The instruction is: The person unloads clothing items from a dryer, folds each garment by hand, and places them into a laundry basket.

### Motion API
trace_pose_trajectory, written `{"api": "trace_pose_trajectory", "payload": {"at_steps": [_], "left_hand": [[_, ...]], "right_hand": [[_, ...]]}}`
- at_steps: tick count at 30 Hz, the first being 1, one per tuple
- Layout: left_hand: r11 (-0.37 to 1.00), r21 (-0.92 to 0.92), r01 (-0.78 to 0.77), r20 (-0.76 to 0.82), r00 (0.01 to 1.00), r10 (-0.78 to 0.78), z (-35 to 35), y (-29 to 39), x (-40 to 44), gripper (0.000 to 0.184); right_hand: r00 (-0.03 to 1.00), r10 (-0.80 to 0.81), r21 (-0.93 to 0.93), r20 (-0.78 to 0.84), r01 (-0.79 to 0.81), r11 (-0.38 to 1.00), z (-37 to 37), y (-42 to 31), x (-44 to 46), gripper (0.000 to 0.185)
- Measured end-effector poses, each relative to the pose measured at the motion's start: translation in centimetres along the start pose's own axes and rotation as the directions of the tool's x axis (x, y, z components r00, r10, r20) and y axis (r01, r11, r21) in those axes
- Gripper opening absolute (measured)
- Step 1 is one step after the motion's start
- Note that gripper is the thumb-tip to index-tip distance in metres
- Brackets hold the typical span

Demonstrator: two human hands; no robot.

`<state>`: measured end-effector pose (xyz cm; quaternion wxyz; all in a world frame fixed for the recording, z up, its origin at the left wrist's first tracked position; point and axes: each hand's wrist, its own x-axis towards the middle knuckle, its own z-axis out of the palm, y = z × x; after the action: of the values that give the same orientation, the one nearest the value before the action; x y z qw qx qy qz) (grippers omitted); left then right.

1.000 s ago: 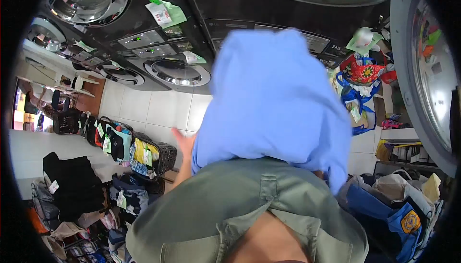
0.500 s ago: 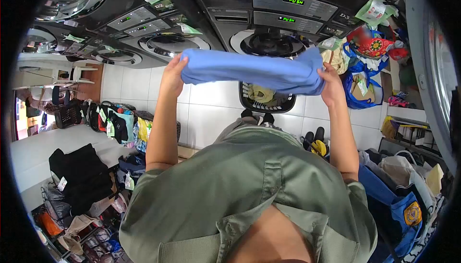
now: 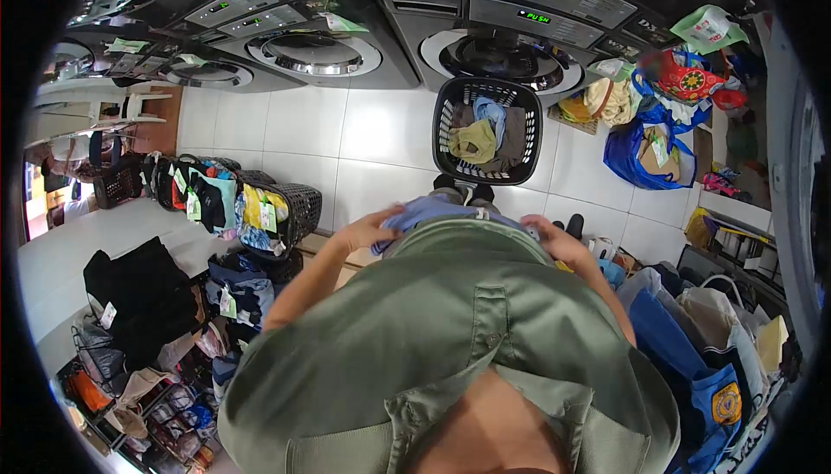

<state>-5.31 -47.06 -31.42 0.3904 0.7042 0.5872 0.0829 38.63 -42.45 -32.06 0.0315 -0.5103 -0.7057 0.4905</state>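
A blue cloth point(image 3: 424, 212) lies low against my body at the waist, its middle hidden behind my green shirt. My left hand point(image 3: 374, 228) has its fingers closed on the cloth's left end. At the other end, my right hand point(image 3: 552, 238) grips what little of it shows beside the shirt's edge. On the floor ahead of my feet stands a black laundry basket point(image 3: 443, 147), with a yellowish garment point(image 3: 473, 142), a light blue one point(image 3: 492, 116) and dark clothes inside.
Stacked dryers line the far side, one dryer door point(image 3: 506, 60) just behind the basket. Blue bags point(image 3: 636, 158) stand to the right. A full basket of clothes point(image 3: 303, 206) and a white table point(image 3: 61, 253) are on the left; more garments point(image 3: 692, 361) pile up at right.
Both hands have come down and back toward my waist, bringing the blue cloth from its stretched position in front of the dryers. The basket is now fully visible.
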Motion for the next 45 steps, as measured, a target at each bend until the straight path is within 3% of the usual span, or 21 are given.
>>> {"api": "trace_pose_trajectory", "payload": {"at_steps": [2, 3, 6, 7, 8, 10, 13, 16, 18, 21, 22, 23, 25, 27, 30, 34, 37, 39, 42, 44, 45], "left_hand": [[0.476, -0.652, 0.59, 0.665, 0.746, -0.013, 1.0, 1.2, 0.9, 0.065], [0.616, -0.617, 0.49, 0.59, 0.806, -0.049, 1.9, 1.4, 1.3, 0.062], [0.763, -0.299, 0.573, 0.696, 0.678, -0.237, -0.2, 3.7, 5.1, 0.057], [0.741, -0.373, 0.559, 0.635, 0.736, -0.235, 0.1, 2.4, 6.1, 0.056], [0.739, -0.372, 0.562, 0.638, 0.733, -0.236, 0.5, 1.3, 7.0, 0.056], [0.344, -0.721, 0.602, 0.542, 0.799, -0.261, -2.6, 5.2, 8.9, 0.051], [0.331, -0.78, 0.532, 0.474, 0.846, -0.244, -3.4, 9.8, 11.4, 0.049], [0.562, -0.64, 0.524, 0.448, 0.849, -0.281, -2.9, 17.0, 14.2, 0.048], [0.784, -0.61, 0.114, 0.102, 0.993, -0.065, 4.2, 17.1, 17.8, 0.056], [0.819, -0.55, 0.165, 0.352, 0.935, 0.048, 7.5, 21.6, 21.1, 0.07], [0.884, -0.456, 0.101, 0.388, 0.917, 0.096, 6.8, 23.1, 20.9, 0.074], [0.886, -0.462, 0.038, 0.377, 0.913, 0.158, 5.8, 24.1, 20.6, 0.074], [0.889, -0.454, -0.055, 0.348, 0.908, 0.234, 3.9, 23.8, 19.9, 0.074], [0.919, -0.301, -0.253, 0.056, 0.958, 0.282, 0.1, 21.5, 21.5, 0.072], [0.888, 0.209, -0.411, -0.482, 0.747, 0.459, -12.2, 20.1, 25.6, 0.075], [0.839, 0.49, -0.237, -0.848, 0.09, 0.522, -30.7, 24.6, 27.9, 0.068], [0.858, 0.514, -0.012, -0.855, -0.08, 0.512, -38.4, 27.3, 30.5, 0.065], [0.849, 0.462, 0.255, -0.871, -0.048, 0.489, -39.8, 27.7, 32.9, 0.068], [0.861, 0.493, 0.125, -0.852, -0.133, 0.507, -39.9, 27.0, 33.2, 0.062], [0.858, 0.499, 0.12, -0.851, -0.122, 0.511, -39.9, 27.2, 32.7, 0.058], [0.864, 0.492, 0.108, -0.853, -0.139, 0.503, -40.0, 27.1, 32.9, 0.057]], "right_hand": [[0.807, 0.027, 0.692, 0.59, -0.523, 0.498, 1.9, 2.3, 0.8, 0.05], [0.842, 0.129, 0.417, 0.524, -0.386, 0.823, -0.8, -2.5, 0.9, 0.05], [0.795, 0.351, -0.018, 0.494, -0.395, 0.919, 1.6, 0.7, 3.7, 0.054], [0.752, 0.381, 0.434, 0.539, -0.635, 0.639, -0.9, -3.2, 4.0, 0.052], [0.765, 0.41, 0.571, 0.496, -0.644, 0.51, -1.1, -3.3, 5.2, 0.052], [0.767, 0.446, 0.69, 0.462, -0.626, 0.362, -1.3, -3.7, 7.3, 0.051], [0.812, 0.286, 0.847, 0.508, -0.532, 0.005, -1.5, -6.5, 9.2, 0.048], [0.873, 0.267, 0.911, 0.407, -0.37, -0.181, -2.9, -7.8, 10.4, 0.051], [0.901, 0.209, 0.918, 0.381, -0.342, -0.199, -4.3, -6.3, 11.9, 0.058], [0.936, 0.305, 0.983, 0.177, -0.155, -0.094, -3.6, 4.0, 15.3, 0.073], [0.924, 0.333, 0.976, 0.188, -0.215, 0.045, -4.0, 7.5, 14.8, 0.085], [0.68, 0.692, 0.892, 0.242, -0.436, 0.117, -5.3, 8.7, 15.5, 0.089], [0.738, 0.665, 0.9, 0.113, -0.359, 0.246, -6.0, 8.9, 13.7, 0.082], [0.829, 0.525, 0.844, -0.193, -0.133, 0.52, -9.0, 8.0, 12.9, 0.07], [0.719, 0.664, 0.753, -0.204, -0.319, 0.576, -16.8, -0.8, 12.0, 0.06], [0.712, -0.048, 0.381, -0.7, 0.43, 0.818, -27.4, -13.6, 13.0, 0.027], [0.427, -0.403, -0.005, -0.81, 0.68, 0.733, -35.0, -25.6, 13.7, 0.02], [0.296, -0.441, -0.151, -0.847, 0.662, 0.734, -40.0, -30.9, 16.5, 0.019], [0.167, -0.43, -0.316, -0.887, 0.459, 0.83, -47.1, -36.5, 22.7, 0.03], [0.295, -0.316, -0.253, -0.902, 0.23, 0.94, -51.6, -37.9, 27.9, 0.045], [0.221, -0.279, -0.259, -0.935, 0.113, 0.959, -53.1, -38.5, 30.7, 0.047]]}}
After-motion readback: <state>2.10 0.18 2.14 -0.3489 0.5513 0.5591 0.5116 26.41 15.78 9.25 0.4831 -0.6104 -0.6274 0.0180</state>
